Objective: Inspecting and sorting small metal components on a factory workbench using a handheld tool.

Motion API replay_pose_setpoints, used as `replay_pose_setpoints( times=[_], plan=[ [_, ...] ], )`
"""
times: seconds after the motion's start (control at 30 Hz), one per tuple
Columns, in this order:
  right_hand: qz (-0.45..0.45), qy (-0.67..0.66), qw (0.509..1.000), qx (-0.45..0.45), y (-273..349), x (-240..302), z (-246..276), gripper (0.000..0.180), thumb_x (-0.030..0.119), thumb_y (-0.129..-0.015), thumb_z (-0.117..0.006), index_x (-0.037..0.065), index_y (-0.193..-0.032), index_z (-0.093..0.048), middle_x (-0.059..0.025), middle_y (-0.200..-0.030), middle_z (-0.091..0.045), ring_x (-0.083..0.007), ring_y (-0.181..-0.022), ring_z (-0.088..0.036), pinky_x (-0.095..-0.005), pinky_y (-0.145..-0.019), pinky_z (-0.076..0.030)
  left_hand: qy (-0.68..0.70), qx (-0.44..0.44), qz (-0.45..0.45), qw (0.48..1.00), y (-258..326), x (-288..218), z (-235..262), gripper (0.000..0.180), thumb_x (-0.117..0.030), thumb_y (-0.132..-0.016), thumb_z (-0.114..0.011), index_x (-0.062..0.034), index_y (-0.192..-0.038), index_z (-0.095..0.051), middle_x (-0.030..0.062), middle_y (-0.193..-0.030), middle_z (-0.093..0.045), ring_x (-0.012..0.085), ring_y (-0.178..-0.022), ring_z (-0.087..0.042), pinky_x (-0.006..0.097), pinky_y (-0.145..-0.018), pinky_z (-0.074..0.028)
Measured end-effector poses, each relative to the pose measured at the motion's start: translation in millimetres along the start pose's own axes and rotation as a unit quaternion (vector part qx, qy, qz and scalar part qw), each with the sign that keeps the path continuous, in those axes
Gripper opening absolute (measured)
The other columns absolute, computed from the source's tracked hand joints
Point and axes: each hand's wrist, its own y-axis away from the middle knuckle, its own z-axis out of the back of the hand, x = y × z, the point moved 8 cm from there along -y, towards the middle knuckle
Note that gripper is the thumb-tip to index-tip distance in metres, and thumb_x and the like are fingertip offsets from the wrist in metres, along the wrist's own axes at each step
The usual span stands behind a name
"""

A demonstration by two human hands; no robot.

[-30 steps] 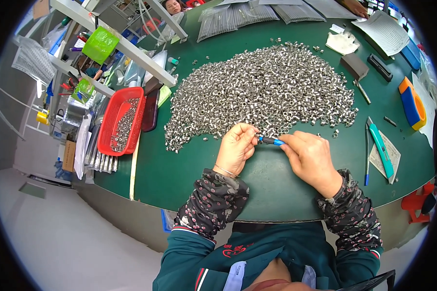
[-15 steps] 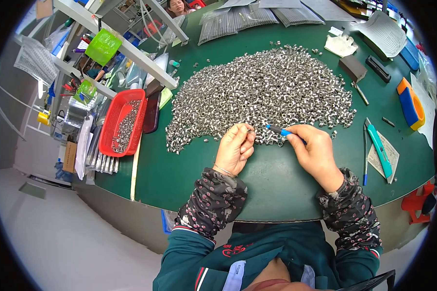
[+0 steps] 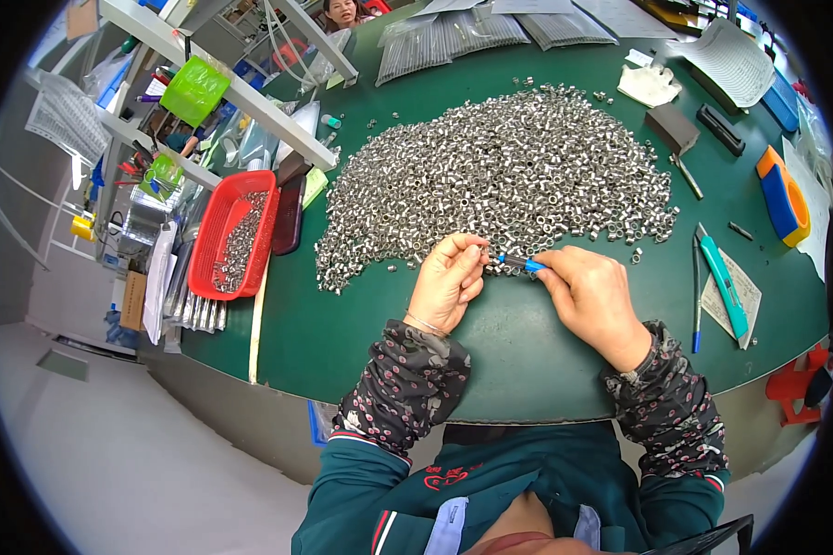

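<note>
My left hand (image 3: 446,289) is closed in a pinch at the near edge of the pile, thumb against fingertips. A small metal ring (image 3: 484,251) seems to be between them, mostly hidden. In my right hand (image 3: 600,298) is a slim blue-and-black pen-shaped tool (image 3: 524,264), its tip pointing left and reaching the left fingertips. Whether the tip sits inside the ring or only touches it, I cannot tell. Just beyond both hands spreads a wide heap of short silvery metal rings (image 3: 491,176) on the green tabletop (image 3: 528,370).
A red plastic basket (image 3: 205,231) with more rings stands at the left. On the right lie a teal cutter knife (image 3: 722,282), a blue pen (image 3: 697,305), a dark block (image 3: 673,129) and a blue-and-orange tape dispenser (image 3: 787,203). A white glove (image 3: 649,85) lies farther back.
My right hand has shifted slightly left, bringing the tool's tip from a short gap away up to the left fingertips. My left hand has barely moved.
</note>
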Motion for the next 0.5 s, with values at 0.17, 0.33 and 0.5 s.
replay_pose_setpoints(
  times=[0.17,0.33,0.5],
  plan=[
    [0.013,0.016,1.0,0.018,1.2,2.9,-2.1,0.01,0.011,-0.072,-0.06,0.007,-0.081,-0.06,-0.0081,-0.065,-0.055,-0.0263,-0.062,-0.056,-0.0365,-0.052,-0.043,0.008,0.005,-0.003,1.0,-0.2,1.4,0.9,0.012,-0.01,-0.085,-0.052,-0.0019,-0.094,-0.052,0.0027,-0.075,-0.052,0.0021,-0.049,-0.035,0.014,-0.038,-0.027],
    [0.024,0.014,1.0,0.015,0.3,5.3,1.4,0.009,0.011,-0.072,-0.06,0.007,-0.081,-0.06,-0.0077,-0.064,-0.054,-0.0257,-0.061,-0.056,-0.0357,-0.051,-0.043,-0.039,0.004,-0.003,0.999,0.6,2.0,-3.0,0.011,-0.01,-0.084,-0.054,-0.001,-0.09,-0.053,0.003,-0.071,-0.052,0.0027,-0.047,-0.035,0.015,-0.038,-0.027],
    [0.002,0.055,0.998,0.016,-0.3,-0.6,1.0,0.01,0.011,-0.072,-0.06,0.007,-0.081,-0.06,-0.0082,-0.064,-0.054,-0.0256,-0.061,-0.056,-0.0357,-0.051,-0.043,-0.051,0.033,-0.01,0.998,0.8,2.5,-4.2,0.011,-0.01,-0.084,-0.054,-0.0014,-0.091,-0.054,0.0039,-0.073,-0.053,0.0032,-0.047,-0.036,0.016,-0.038,-0.028]
  ],
)
